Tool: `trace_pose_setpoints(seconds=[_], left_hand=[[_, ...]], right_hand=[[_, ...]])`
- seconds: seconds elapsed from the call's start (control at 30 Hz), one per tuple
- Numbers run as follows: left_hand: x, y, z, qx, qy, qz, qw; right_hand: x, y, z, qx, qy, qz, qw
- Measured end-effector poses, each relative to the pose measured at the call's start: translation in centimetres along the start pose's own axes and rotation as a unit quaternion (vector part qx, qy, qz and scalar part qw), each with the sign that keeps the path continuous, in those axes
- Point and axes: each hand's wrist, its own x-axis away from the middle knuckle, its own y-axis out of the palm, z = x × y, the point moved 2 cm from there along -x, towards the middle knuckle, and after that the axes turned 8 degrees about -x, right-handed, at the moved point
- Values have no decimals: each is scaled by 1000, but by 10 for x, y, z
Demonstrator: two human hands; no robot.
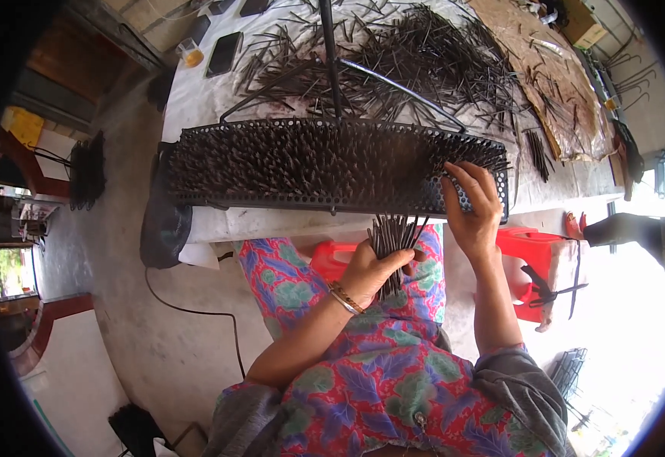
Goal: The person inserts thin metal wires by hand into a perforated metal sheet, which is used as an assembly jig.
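A broad table covered in white stretches in front of the person. Over its far half spreads a loose heap of thin dark sticks, tangled and pointing every way. Along the near edge lies a long black perforated tray, packed with upright sticks across its left and middle; toward the right end they thin out and the holes in the tray show through. A brown sheet lies at the table's right side, a few sticks scattered on it.

The right hand is at the tray's right end, fingers bent and fingertips among the sticks — whether they pinch one, I cannot tell. The left hand is closed round a bundle of the same sticks, just below the tray's near edge. A dark phone lies at the far left, beside a small clear cup holding amber liquid.
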Motion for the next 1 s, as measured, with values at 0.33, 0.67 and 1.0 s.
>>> trace_pose_setpoints(seconds=[0.33,0.67,1.0], left_hand=[[2,12,11,-3,32,-7,999],[-6,14,7,-43,18,-15,999],[-16,19,1,22,-36,-10,999]], right_hand=[[33,-7,-1,-362,429,-186,806],[31,-14,12,-406,404,-244,783],[20,-46,37,-428,414,-75,800]])
